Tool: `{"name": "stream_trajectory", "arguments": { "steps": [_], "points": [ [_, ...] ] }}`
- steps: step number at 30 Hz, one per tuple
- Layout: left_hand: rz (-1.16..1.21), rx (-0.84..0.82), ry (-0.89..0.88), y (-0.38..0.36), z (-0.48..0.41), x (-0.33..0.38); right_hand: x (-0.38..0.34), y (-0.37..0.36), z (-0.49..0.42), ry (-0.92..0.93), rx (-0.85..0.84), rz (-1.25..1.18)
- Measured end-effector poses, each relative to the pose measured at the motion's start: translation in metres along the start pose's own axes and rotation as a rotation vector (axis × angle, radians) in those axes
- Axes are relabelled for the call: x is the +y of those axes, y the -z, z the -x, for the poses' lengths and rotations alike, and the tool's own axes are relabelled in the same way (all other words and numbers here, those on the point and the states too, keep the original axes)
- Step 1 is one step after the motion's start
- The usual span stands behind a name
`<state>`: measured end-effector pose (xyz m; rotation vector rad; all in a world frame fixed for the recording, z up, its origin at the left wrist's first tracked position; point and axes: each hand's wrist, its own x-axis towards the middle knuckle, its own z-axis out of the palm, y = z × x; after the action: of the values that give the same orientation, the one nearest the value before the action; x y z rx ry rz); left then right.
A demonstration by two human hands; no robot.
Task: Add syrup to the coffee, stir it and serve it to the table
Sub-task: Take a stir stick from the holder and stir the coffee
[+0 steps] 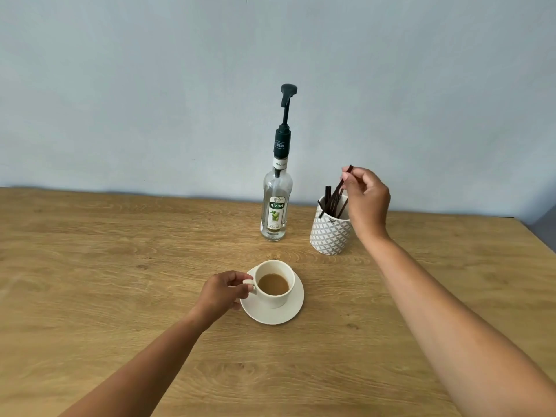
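A white cup (275,296) of light-brown coffee (273,284) stands on a white saucer (285,314) in the middle of the wooden table. My left hand (222,291) pinches the cup's handle from the left. Behind it stands a clear syrup bottle (276,203) with a dark pump on top. To its right a patterned white-and-grey holder (329,234) carries several dark stirrers. My right hand (365,200) hovers over the holder with its fingertips closed on the top of one dark stirrer (341,186), whose lower end is still inside the holder.
The wooden table (120,266) runs back to a plain pale blue wall (180,85). The table's right edge shows at the far right, behind the holder.
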<state>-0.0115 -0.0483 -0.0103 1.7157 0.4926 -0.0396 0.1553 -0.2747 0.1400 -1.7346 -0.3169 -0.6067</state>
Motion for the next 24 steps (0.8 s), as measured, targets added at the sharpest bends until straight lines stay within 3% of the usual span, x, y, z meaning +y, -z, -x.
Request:
{"name": "stream_trajectory", "arguments": {
  "steps": [6, 14, 24],
  "points": [
    [0.004, 0.006, -0.011, -0.001, 0.001, -0.001, -0.02, 0.0, 0.051, -0.063, -0.103, -0.186],
    [-0.005, 0.02, -0.034, -0.002, 0.0, -0.004, 0.02, -0.013, 0.129, -0.108, -0.401, 0.076],
    [-0.058, 0.059, -0.036, -0.003, 0.003, -0.004, 0.025, -0.019, 0.15, 0.017, -0.598, 0.25]
  ]
}}
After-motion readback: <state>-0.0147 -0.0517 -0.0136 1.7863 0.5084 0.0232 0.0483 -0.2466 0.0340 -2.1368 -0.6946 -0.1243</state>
